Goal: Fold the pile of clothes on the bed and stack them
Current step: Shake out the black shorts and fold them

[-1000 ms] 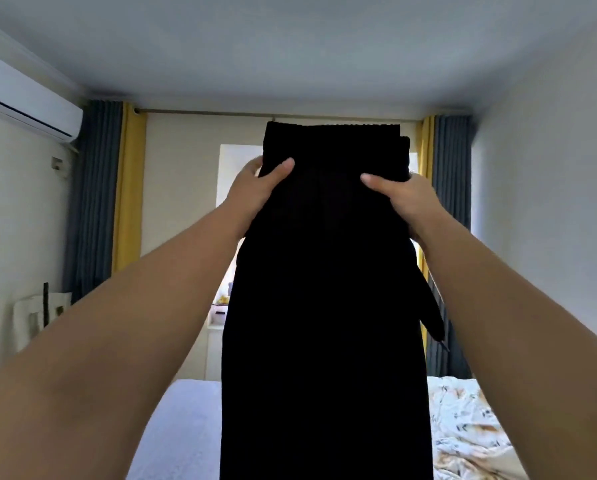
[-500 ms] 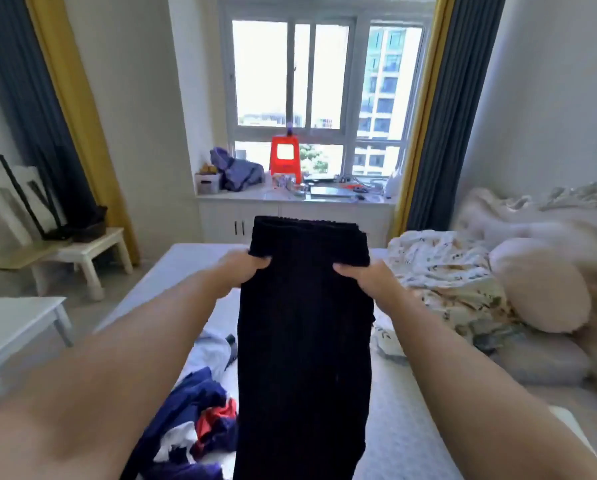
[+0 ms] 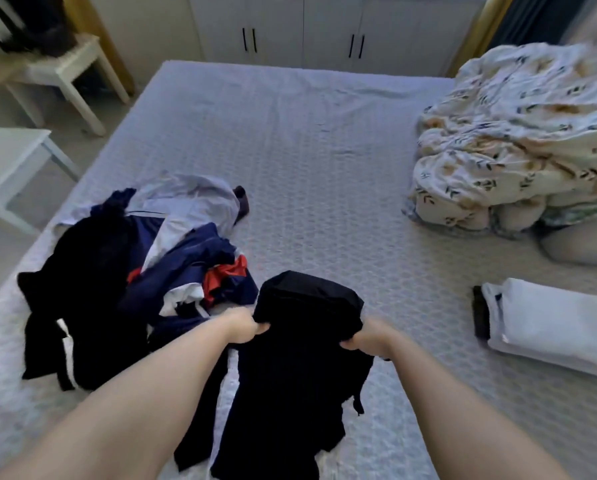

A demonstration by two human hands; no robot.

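Two hands hold the black garment (image 3: 304, 358) by its upper edge: your left hand (image 3: 245, 329) and right hand (image 3: 368, 341) each have fingers curled into the fabric. It hangs over the bed (image 3: 307, 150), just right of the unfolded pile (image 3: 134, 271). You seem mid-fold; next, lay it flat, double it, then carry it right of the pile to the folded stack (image 3: 550, 327).
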